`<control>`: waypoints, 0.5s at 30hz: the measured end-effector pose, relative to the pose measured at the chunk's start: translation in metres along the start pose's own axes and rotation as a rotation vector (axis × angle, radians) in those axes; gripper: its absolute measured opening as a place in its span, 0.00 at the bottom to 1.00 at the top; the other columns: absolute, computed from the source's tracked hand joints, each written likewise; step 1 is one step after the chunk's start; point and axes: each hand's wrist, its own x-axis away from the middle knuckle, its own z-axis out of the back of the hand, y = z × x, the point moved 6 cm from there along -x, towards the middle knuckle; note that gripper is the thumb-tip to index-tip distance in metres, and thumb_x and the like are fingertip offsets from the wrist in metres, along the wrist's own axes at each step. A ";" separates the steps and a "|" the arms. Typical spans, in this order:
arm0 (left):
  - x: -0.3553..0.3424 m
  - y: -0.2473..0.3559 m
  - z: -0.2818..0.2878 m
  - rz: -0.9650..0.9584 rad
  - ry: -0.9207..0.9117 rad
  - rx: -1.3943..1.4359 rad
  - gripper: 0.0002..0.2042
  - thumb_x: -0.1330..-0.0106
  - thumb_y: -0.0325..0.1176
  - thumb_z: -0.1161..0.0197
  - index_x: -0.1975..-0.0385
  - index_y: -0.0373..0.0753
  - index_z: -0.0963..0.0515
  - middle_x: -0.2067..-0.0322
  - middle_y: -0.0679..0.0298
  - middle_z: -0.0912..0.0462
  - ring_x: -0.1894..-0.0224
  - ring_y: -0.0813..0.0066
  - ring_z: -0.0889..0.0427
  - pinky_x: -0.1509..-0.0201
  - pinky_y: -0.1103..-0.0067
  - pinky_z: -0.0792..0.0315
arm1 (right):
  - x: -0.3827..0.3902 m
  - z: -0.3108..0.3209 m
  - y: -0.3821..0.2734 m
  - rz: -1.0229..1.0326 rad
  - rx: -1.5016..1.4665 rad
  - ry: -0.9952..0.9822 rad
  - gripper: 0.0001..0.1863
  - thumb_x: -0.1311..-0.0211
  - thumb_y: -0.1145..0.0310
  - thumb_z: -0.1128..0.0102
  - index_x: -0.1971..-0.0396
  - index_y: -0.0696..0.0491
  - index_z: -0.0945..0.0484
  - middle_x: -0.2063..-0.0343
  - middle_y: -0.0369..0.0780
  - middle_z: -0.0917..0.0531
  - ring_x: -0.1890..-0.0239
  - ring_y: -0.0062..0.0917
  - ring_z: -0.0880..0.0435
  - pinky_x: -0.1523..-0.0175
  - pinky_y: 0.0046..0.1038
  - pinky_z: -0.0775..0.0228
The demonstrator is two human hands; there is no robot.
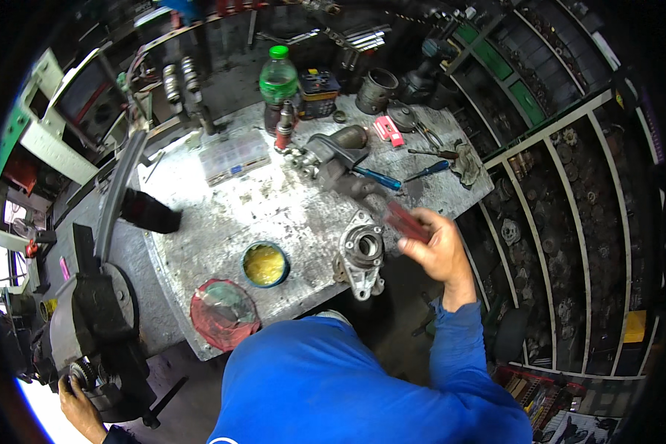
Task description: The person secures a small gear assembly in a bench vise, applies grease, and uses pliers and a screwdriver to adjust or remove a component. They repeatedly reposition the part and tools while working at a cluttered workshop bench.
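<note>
At the lower left, my left hand (81, 411) reaches to a small toothed metal gear (83, 375) at the near side of the dark bench vise (78, 337). Its fingers are curled on the gear's edge. My right hand (444, 250) is raised over the bench's right edge, closed on a dark red, flat-sided object (408, 222); blur hides its kind. Just left of that hand, a grey metal housing (362, 248) with a round bore stands at the bench edge. Behind it lies a larger dark metal assembly (333, 163).
On the metal-topped bench (200, 200) are a tub of yellow grease (265, 265), a red mesh-like piece (224, 314), a clear compartment box (233, 159), blue-handled screwdrivers (377, 177) and a green-capped bottle (278, 78). Parts shelves (562, 222) rise along the right.
</note>
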 end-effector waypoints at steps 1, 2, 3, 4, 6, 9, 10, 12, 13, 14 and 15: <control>-0.002 -0.002 -0.004 0.051 -0.015 -0.107 0.23 0.19 0.45 0.43 0.40 0.29 0.20 0.46 0.39 0.14 0.44 0.41 0.15 0.39 0.60 0.23 | -0.008 0.024 0.025 -0.056 0.135 0.093 0.19 0.46 0.74 0.27 0.53 0.62 0.16 0.64 0.45 0.12 0.61 0.26 0.13 0.53 0.32 0.21; 0.000 -0.007 -0.002 0.118 0.007 -0.204 0.24 0.19 0.47 0.44 0.40 0.29 0.20 0.46 0.39 0.15 0.43 0.39 0.16 0.39 0.59 0.23 | -0.016 0.043 0.051 -0.137 0.254 0.183 0.18 0.45 0.72 0.28 0.54 0.62 0.16 0.66 0.47 0.11 0.63 0.29 0.12 0.54 0.33 0.21; -0.001 -0.005 -0.001 0.104 0.070 -0.305 0.27 0.18 0.50 0.47 0.41 0.28 0.20 0.48 0.37 0.15 0.44 0.36 0.17 0.41 0.57 0.24 | -0.021 0.059 0.072 -0.175 0.332 0.264 0.19 0.45 0.70 0.29 0.55 0.62 0.16 0.67 0.49 0.11 0.64 0.33 0.11 0.54 0.34 0.21; -0.002 -0.005 -0.001 0.063 0.085 -0.264 0.27 0.19 0.50 0.46 0.41 0.28 0.20 0.48 0.37 0.15 0.44 0.36 0.17 0.40 0.58 0.24 | -0.026 0.073 0.094 -0.256 0.410 0.350 0.19 0.45 0.68 0.29 0.55 0.63 0.15 0.68 0.50 0.11 0.65 0.37 0.11 0.55 0.35 0.21; 0.001 -0.016 0.001 0.099 0.093 -0.235 0.26 0.19 0.49 0.44 0.40 0.27 0.21 0.47 0.38 0.15 0.44 0.37 0.17 0.40 0.59 0.24 | -0.042 0.089 0.132 -0.348 0.462 0.376 0.21 0.47 0.65 0.31 0.55 0.62 0.15 0.66 0.55 0.11 0.61 0.46 0.10 0.52 0.40 0.21; -0.003 -0.032 -0.004 0.088 -0.066 0.081 0.25 0.21 0.45 0.40 0.39 0.27 0.21 0.45 0.40 0.15 0.42 0.47 0.16 0.36 0.63 0.26 | -0.066 0.102 0.168 -0.371 0.581 0.392 0.19 0.46 0.65 0.33 0.57 0.61 0.15 0.61 0.58 0.12 0.55 0.55 0.12 0.47 0.47 0.22; -0.006 -0.035 -0.003 0.068 -0.099 0.144 0.24 0.21 0.44 0.39 0.38 0.27 0.21 0.44 0.41 0.15 0.42 0.49 0.16 0.35 0.64 0.26 | -0.075 0.102 0.178 -0.389 0.636 0.367 0.19 0.45 0.64 0.33 0.56 0.61 0.16 0.61 0.58 0.12 0.54 0.56 0.12 0.46 0.47 0.22; -0.008 -0.043 0.002 0.095 -0.103 0.116 0.25 0.23 0.45 0.37 0.41 0.26 0.20 0.46 0.43 0.15 0.43 0.54 0.16 0.36 0.64 0.26 | -0.096 0.096 0.194 -0.379 0.761 0.336 0.20 0.45 0.64 0.32 0.55 0.60 0.16 0.59 0.58 0.12 0.53 0.57 0.13 0.44 0.49 0.22; -0.010 -0.045 0.002 0.126 -0.129 0.114 0.25 0.23 0.45 0.36 0.42 0.26 0.20 0.47 0.43 0.15 0.44 0.54 0.16 0.37 0.64 0.26 | -0.104 0.091 0.202 -0.388 0.696 0.314 0.21 0.44 0.63 0.31 0.53 0.60 0.17 0.56 0.59 0.12 0.51 0.57 0.13 0.42 0.49 0.22; -0.012 -0.045 0.002 0.164 -0.144 0.149 0.25 0.23 0.46 0.36 0.43 0.25 0.20 0.47 0.43 0.15 0.45 0.54 0.16 0.38 0.64 0.26 | -0.112 0.086 0.207 -0.375 0.662 0.312 0.20 0.44 0.63 0.30 0.54 0.60 0.17 0.56 0.58 0.13 0.51 0.56 0.13 0.43 0.50 0.22; -0.013 -0.040 0.005 0.128 -0.113 0.127 0.27 0.23 0.50 0.37 0.48 0.24 0.19 0.51 0.42 0.14 0.49 0.53 0.16 0.41 0.64 0.26 | -0.119 0.082 0.210 -0.356 0.709 0.313 0.20 0.44 0.63 0.30 0.55 0.60 0.17 0.56 0.57 0.13 0.51 0.56 0.13 0.43 0.50 0.21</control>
